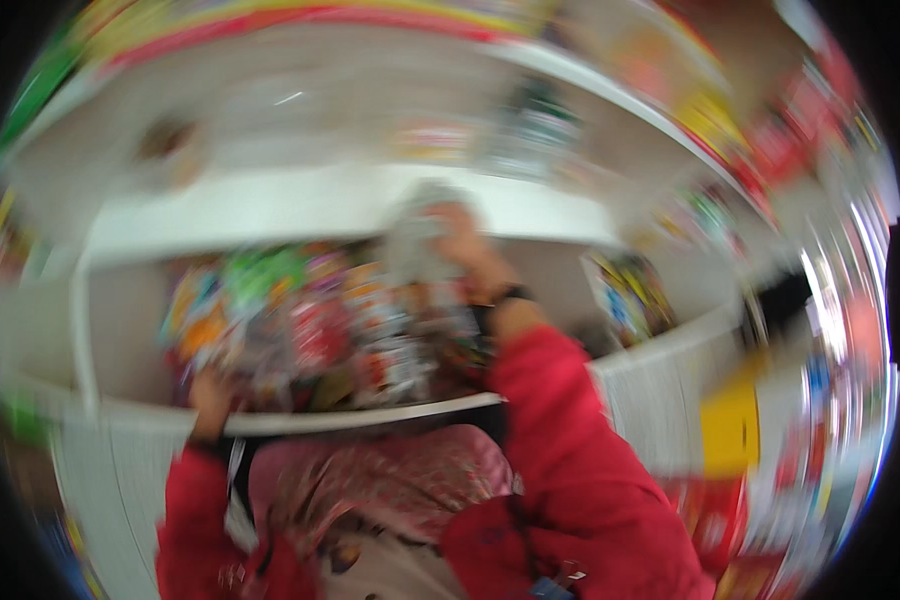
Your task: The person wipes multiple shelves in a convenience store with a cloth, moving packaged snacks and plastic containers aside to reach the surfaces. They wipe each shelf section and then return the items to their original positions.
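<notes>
Motion smears much of the picture. My right hand (460, 240) is raised at the front edge of the white shelf (320, 205), closed on a pale grey item (415, 235) whose kind the blur hides. Lower left, my left hand (211, 395) is at the near rim of the white bin, against several shiny packets (205, 325); its fingers are too blurred to read. Between the hands, the bin holds green packets (265, 272), red packets (320, 330) and a row of white-and-orange packets (375, 330).
On the shelf above stand a dark green and clear item (535, 125), a small brown item (170, 140) and a flat pale-and-red item (432, 137). Yellow-and-black packets (635, 295) fill a compartment at the right. Beyond it is a yellow panel (730, 430). The bin's white rim (370, 418) runs before me.
</notes>
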{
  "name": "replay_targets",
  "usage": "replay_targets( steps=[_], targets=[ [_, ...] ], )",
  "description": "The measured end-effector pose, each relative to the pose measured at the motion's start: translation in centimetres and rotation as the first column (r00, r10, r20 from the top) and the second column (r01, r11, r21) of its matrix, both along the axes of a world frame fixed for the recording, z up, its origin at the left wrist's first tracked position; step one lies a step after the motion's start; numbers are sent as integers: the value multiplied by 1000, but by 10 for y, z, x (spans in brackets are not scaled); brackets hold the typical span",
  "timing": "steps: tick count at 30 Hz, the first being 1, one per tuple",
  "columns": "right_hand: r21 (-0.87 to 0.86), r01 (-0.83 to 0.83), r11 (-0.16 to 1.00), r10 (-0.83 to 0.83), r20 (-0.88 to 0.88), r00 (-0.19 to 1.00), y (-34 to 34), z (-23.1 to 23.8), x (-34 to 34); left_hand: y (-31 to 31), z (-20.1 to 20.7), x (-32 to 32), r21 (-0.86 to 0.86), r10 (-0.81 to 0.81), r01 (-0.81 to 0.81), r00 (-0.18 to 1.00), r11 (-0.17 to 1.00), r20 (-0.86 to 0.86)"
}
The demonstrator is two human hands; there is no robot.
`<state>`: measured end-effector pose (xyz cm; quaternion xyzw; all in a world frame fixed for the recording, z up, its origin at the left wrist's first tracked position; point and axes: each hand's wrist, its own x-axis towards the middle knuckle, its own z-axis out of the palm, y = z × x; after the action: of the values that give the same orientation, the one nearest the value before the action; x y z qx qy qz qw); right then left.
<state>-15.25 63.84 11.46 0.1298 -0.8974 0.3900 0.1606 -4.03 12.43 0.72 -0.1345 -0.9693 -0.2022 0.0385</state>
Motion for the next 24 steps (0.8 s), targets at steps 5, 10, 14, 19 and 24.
replay_targets(
  steps=[5,10,14,19,24],
  targets=[
    [358,389,849,-398,-53,916,-32,33,-9,-13,6,-1,220,386,-346,905,912,-176],
    [427,265,865,-188,-216,958,-145,29,-29,-6,28,6,256,350,-290,907,922,-234],
    [426,13,905,99,-240,966,-277,35,-55,-5,30,7,314,354,-273,904,910,-241],
    [234,-376,896,430,-256,866,-457,60,-90,-6,26,5,363,413,-309,874,879,-257],
    [473,-292,831,393,-129,910,-543,55,-130,-4,28,5,272,391,-324,887,906,-247]
  ],
)
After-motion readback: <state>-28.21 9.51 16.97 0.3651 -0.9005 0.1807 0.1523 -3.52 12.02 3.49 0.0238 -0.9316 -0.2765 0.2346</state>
